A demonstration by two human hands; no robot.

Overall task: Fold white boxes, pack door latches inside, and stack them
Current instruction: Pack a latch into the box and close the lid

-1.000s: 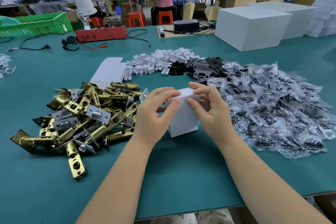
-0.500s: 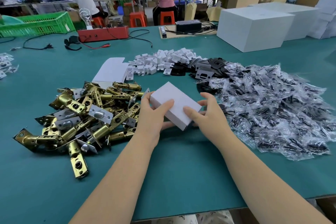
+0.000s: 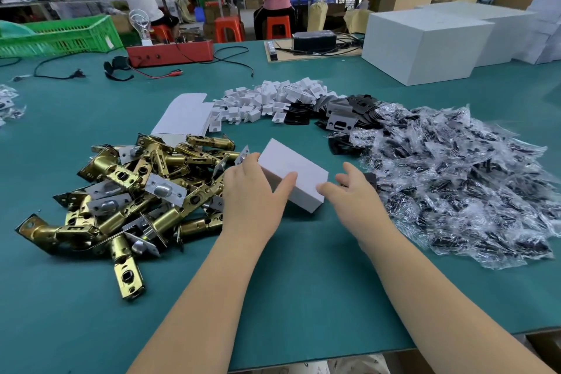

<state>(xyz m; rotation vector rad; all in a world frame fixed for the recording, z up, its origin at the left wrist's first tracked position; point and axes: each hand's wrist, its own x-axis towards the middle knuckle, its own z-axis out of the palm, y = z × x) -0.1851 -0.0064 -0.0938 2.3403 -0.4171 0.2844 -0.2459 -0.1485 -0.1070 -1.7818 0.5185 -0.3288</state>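
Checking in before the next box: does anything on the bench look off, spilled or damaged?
Nothing stands out. The small white box looks closed and undented in the left hand; the brass latches and bagged parts lie in loose but separate heaps.

Closed white box at centre, brass latches heaped at 9 o'clock

The small white box (image 3: 296,171) is folded shut, a plain rectangular carton lying flat and skewed, its long axis running from 10 o'clock toward 4 o'clock. At its 9 o'clock side lies a tangled heap of brass door latches (image 3: 136,194) with silver faceplates, one stray latch pointing toward 6 o'clock. At 11 o'clock of the box, unfolded white box blanks (image 3: 185,115) lie flat, their near end under the heap.
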